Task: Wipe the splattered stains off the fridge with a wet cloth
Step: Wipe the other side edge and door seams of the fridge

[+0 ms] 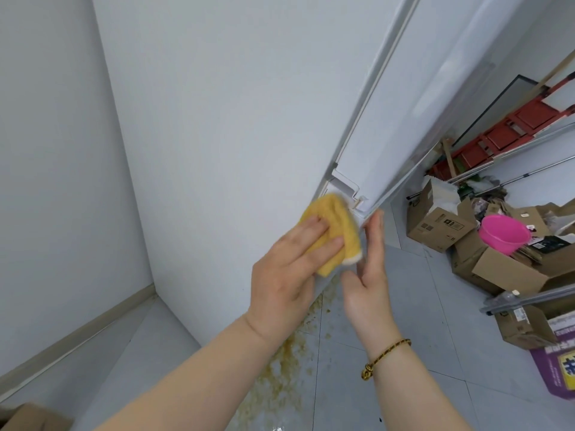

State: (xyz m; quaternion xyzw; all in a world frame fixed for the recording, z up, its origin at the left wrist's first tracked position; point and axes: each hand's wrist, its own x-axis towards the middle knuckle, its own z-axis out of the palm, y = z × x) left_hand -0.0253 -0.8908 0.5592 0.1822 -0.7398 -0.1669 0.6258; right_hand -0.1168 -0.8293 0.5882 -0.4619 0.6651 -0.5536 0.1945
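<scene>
The white fridge (pixel 236 119) fills the middle of the head view, seen from its side panel, with its door (pixel 413 113) slightly ajar at the right. My left hand (pixel 289 269) presses a yellow cloth (pixel 329 225) flat against the lower corner of the side panel, fingers straight over it. My right hand (pixel 370 269) is open with straight fingers, its fingertips touching the bottom edge of the door just right of the cloth. A beaded bracelet sits on my right wrist. Brownish-yellow splatter (pixel 289 371) covers the grey floor tiles at the fridge's base.
A white wall (pixel 56 150) with a skirting board stands to the left. At the right lie several cardboard boxes (pixel 441 225), a pink plastic basin (pixel 504 233), red crates (pixel 510 132), metal poles and a purple bag (pixel 557 371). Another box corner shows at bottom left.
</scene>
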